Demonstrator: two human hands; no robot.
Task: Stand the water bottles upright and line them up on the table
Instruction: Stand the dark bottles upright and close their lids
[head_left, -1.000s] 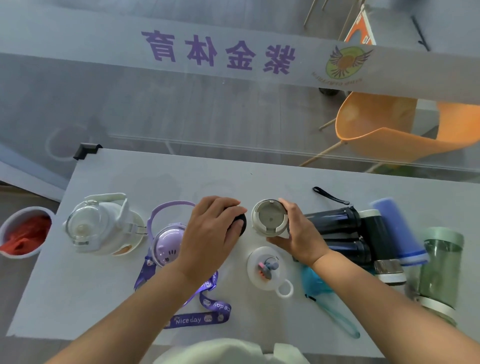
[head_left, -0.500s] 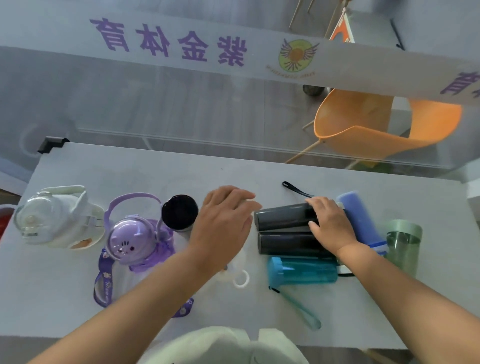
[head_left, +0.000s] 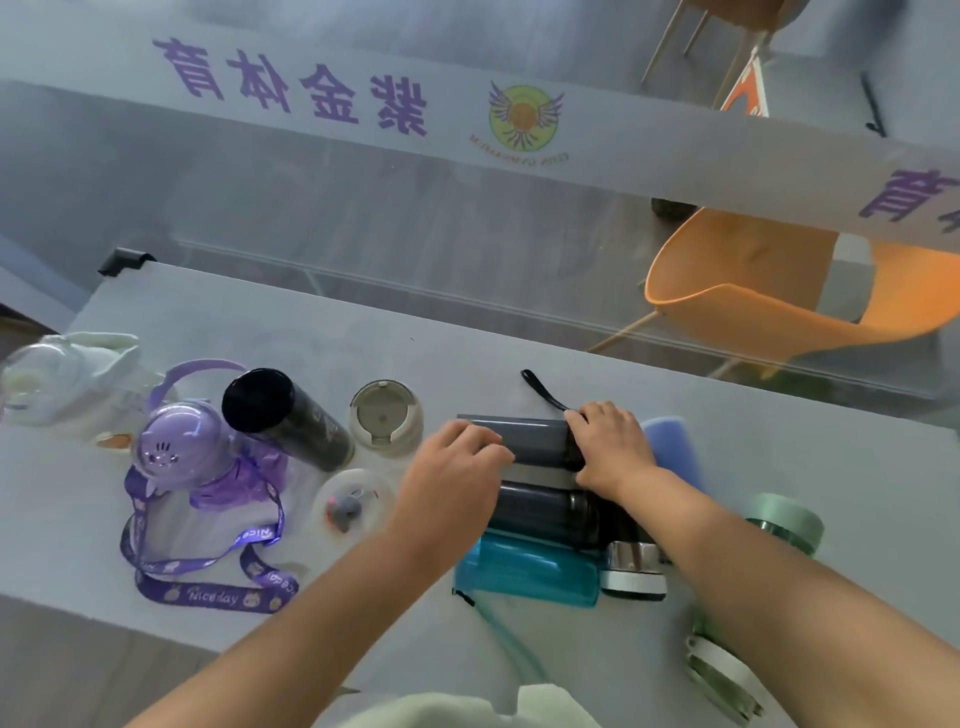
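Near the middle of the counter (head_left: 363, 332), a dark bottle (head_left: 535, 441) lies flat, its long axis running 9 to 3 o'clock. The left grip (head_left: 457, 467) curls round its 9 o'clock end and the right grip (head_left: 613, 447) round the 3 o'clock end, so either could probably tip it upright.

Eleven water bottles (head_left: 530, 441) — two hands (head_left: 452, 478) — one orange chair (head_left: 753, 312).

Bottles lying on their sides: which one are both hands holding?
The rear dark grey bottle of the two; left hand and right hand grip its ends.
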